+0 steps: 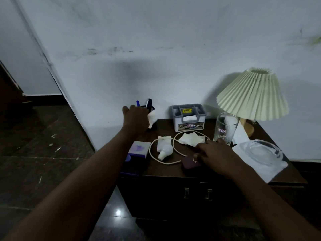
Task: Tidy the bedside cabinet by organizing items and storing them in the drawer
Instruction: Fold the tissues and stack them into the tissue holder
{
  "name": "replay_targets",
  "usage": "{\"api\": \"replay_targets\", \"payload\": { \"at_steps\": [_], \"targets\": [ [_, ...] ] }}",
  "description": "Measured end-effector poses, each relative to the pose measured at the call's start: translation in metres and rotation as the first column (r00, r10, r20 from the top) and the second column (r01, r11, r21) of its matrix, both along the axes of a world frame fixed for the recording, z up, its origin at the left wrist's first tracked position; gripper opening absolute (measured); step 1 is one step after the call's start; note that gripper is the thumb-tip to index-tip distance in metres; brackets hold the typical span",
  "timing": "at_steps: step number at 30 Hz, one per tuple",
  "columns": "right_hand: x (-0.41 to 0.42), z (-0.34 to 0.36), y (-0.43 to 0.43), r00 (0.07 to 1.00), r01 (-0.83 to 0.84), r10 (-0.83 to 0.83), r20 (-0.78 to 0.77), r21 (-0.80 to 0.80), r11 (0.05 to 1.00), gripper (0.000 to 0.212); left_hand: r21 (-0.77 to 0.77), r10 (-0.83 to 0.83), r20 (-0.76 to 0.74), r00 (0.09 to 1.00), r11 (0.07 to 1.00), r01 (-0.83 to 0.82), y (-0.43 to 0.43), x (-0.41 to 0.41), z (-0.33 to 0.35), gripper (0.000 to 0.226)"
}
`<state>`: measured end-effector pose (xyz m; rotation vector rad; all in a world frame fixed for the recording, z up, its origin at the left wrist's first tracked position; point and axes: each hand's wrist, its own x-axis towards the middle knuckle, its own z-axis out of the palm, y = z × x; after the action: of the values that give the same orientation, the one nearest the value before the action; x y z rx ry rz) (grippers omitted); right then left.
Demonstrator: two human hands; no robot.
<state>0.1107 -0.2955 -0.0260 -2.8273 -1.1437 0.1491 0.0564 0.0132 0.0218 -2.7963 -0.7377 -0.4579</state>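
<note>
**Dark wood cabinet top, both my hands down among the clutter**

Dark wood is the bedside cabinet point(166, 171) under my arms, its drawer point(198, 193) shut below the front edge, two metal pulls showing. My left hand point(135, 119) reaches to about ten o'clock on the top, curled around a crumpled white tissue point(152, 119) just in front of the black mesh pen holder point(149, 108); whether my fingers also touch the holder I cannot tell. My right hand point(215, 153) lies flat near four o'clock, fingers loosely spread, fingertips touching a dark maroon case point(191, 162); it grips nothing that I can see.

Between my hands a cream cable point(163, 160) loops around a white bulb point(165, 151) that lies on its side on a white napkin. At twelve o'clock stands a grey tissue box point(188, 117) against the wall, with a flattened tissue point(190, 139) just before it. A purple and white box point(139, 150) sits at eight o'clock. At two o'clock an upright drinking glass point(225, 127) stands beside the pleated lamp point(251, 94), and a clear glass ashtray point(262, 152) rests on white paper at three o'clock.
</note>
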Motion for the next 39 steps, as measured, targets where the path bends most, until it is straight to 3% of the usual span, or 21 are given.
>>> {"api": "replay_targets", "payload": {
  "at_steps": [2,3,4,5,6,7,9,10,11,12,15,18,24,27,29,31,35,39],
  "targets": [
    [-0.004,0.003,0.001,0.999,0.022,-0.023,0.044,0.01,1.0,0.042,-0.363,0.111,0.232,0.966,0.932,-0.019,-0.008,-0.012,0.012,0.019],
    [-0.005,0.006,0.003,0.997,0.036,-0.04,0.074,0.054,0.998,0.041,-0.627,0.204,0.346,0.916,0.777,0.064,-0.017,-0.018,0.013,0.014],
    [-0.007,0.009,0.006,0.995,0.049,-0.062,0.076,0.153,0.987,0.04,-0.835,0.323,0.401,0.857,0.514,0.196,-0.031,-0.025,0.011,0.012],
    [-0.009,0.012,0.01,0.996,0.072,-0.082,0.023,0.306,0.949,0.038,-0.933,0.418,0.354,0.837,0.227,0.281,-0.047,-0.033,0.006,0.015],
    [-0.012,0.015,0.015,0.992,0.12,-0.084,-0.095,0.488,0.865,0.035,-0.955,0.44,0.272,0.856,0.01,0.298,-0.062,-0.04,-0.003,0.021],
    [-0.017,0.019,0.019,0.961,0.217,-0.05,-0.272,0.631,0.744,0.032,-0.95,0.43,0.207,0.879,-0.125,0.285,-0.077,-0.046,-0.015,0.026],
    [-0.028,0.026,0.03,0.754,0.484,0.152,-0.639,0.696,0.53,0.03,-0.912,0.422,0.16,0.892,-0.282,0.297,-0.104,-0.055,-0.036,0.028],
    [-0.032,0.026,0.035,0.63,0.585,0.246,-0.737,0.659,0.474,0.029,-0.885,0.429,0.171,0.887,-0.33,0.33,-0.113,-0.058,-0.043,0.026],
    [-0.034,0.024,0.038,0.562,0.636,0.295,-0.773,0.632,0.443,0.027,-0.864,0.433,0.186,0.882,-0.355,0.356,-0.12,-0.059,-0.048,0.027],
    [-0.035,0.022,0.041,0.554,0.652,0.295,-0.778,0.626,0.427,0.023,-0.855,0.429,0.205,0.88,-0.359,0.374,-0.123,-0.059,-0.051,0.031],
    [-0.031,0.014,0.045,0.62,0.645,0.233,-0.749,0.655,0.394,0.017,-0.851,0.411,0.237,0.88,-0.349,0.392,-0.125,-0.057,-0.05,0.039],
    [-0.022,0.009,0.044,0.658,0.617,0.233,-0.716,0.69,0.378,0.017,-0.797,0.459,0.245,0.854,-0.406,0.447,-0.122,-0.051,-0.048,0.036],
    [0.001,0.004,0.034,0.713,0.622,0.165,-0.682,0.723,0.3,0.01,-0.683,0.586,0.306,0.75,-0.413,0.602,-0.11,-0.042,-0.039,0.024],
    [0.003,0.003,0.03,0.7,0.638,0.192,-0.688,0.722,0.267,0.01,-0.652,0.458,0.425,0.781,-0.444,0.615,-0.107,-0.047,-0.032,0.032],
    [0.001,0.002,0.032,0.668,0.661,0.225,-0.709,0.705,0.257,0.009,-0.716,0.314,0.463,0.829,-0.418,0.558,-0.112,-0.049,-0.035,0.035],
    [-0.003,0.001,0.035,0.647,0.671,0.256,-0.719,0.695,0.257,0.01,-0.796,0.213,0.459,0.863,-0.334,0.506,-0.12,-0.048,-0.043,0.041],
    [-0.007,0.003,0.037,0.63,0.684,0.308,-0.713,0.697,0.217,0.01,-0.864,0.196,0.411,0.89,-0.228,0.449,-0.127,-0.045,-0.05,0.036],
    [-0.01,0.004,0.037,0.604,0.694,0.352,-0.715,0.689,0.207,0.009,-0.842,0.264,0.398,0.878,-0.275,0.464,-0.126,-0.043,-0.047,0.024]
  ]
}}
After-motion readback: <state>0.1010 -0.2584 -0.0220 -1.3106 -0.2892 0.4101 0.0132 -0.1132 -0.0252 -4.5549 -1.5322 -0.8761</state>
